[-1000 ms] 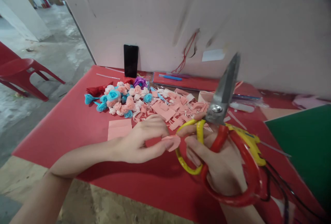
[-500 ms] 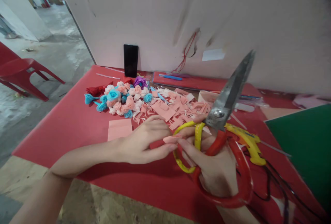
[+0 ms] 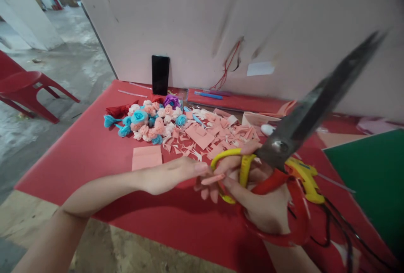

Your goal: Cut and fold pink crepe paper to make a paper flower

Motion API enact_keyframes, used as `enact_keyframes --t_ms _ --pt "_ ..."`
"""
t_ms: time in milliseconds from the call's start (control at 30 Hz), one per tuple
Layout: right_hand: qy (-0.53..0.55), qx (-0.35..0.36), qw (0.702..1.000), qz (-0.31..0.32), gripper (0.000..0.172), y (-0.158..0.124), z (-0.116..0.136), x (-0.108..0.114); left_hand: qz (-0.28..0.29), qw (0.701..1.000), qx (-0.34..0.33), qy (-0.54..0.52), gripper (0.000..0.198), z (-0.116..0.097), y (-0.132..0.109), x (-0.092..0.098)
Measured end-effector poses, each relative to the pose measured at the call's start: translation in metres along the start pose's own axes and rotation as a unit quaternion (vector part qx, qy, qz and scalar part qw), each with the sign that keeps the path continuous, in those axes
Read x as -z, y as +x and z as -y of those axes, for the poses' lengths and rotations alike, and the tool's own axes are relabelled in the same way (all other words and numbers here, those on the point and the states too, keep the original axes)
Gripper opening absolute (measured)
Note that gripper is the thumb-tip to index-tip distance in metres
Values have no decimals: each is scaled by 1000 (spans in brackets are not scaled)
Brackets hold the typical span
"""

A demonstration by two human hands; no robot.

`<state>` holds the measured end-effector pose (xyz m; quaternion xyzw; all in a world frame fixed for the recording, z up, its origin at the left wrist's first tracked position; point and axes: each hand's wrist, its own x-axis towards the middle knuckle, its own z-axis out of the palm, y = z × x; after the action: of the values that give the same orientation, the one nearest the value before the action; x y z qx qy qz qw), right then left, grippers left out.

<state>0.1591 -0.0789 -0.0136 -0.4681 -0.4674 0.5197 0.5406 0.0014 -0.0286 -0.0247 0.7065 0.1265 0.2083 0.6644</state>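
Note:
Large scissors (image 3: 280,144) with yellow and red handles hang on my right hand (image 3: 249,184), blades pointing up and right. Between that hand's thumb and fingers is a small rolled piece of pink paper (image 3: 213,179). My left hand (image 3: 176,174) is beside it with fingers stretched out, some of them behind the roll. Beyond the hands lie pink paper scraps (image 3: 202,136) and a heap of pink, white and blue paper flowers (image 3: 145,119). A stack of pink paper squares (image 3: 147,157) is just past my left wrist.
A black phone (image 3: 160,75) leans on the wall behind the red table (image 3: 78,151). At the right are a yellow glue gun (image 3: 307,180) with dark cables and a green board (image 3: 369,180). A red chair (image 3: 28,83) stands on the floor at the left.
My left hand's fingers have straightened and drawn slightly back from the pink roll. The scissors have swung, their blades now tilted further right and nearer the camera.

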Motion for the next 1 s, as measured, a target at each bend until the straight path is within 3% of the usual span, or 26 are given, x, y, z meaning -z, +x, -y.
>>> enact_keyframes --t_ms 133,233,367,433,533,667,833,1000 --pt "7 -1 1000 14 36 -3 -2 2 67 980 55 -181 52 7 2 1" --pt "-7 27 1000 1 34 -4 -1 1 12 976 70 -206 44 6 0 -2" --pt "3 27 999 -31 35 -1 1 1 -129 990 -45 -26 29 4 -2 -7" --pt "-8 15 1000 -17 36 2 1 3 -195 969 -123 92 23 5 -2 -10" --pt "-73 -16 996 40 25 5 0 6 -233 925 -206 220 16 7 -2 -11" --pt "-141 -26 989 29 17 3 2 5 -211 897 -241 306 14 5 0 -9" --pt "-151 -14 988 -12 23 -2 5 4 -143 914 -187 330 23 -1 0 -5" --pt "-144 -5 989 7 35 -3 3 5 -126 911 -179 349 24 -3 -1 -4"
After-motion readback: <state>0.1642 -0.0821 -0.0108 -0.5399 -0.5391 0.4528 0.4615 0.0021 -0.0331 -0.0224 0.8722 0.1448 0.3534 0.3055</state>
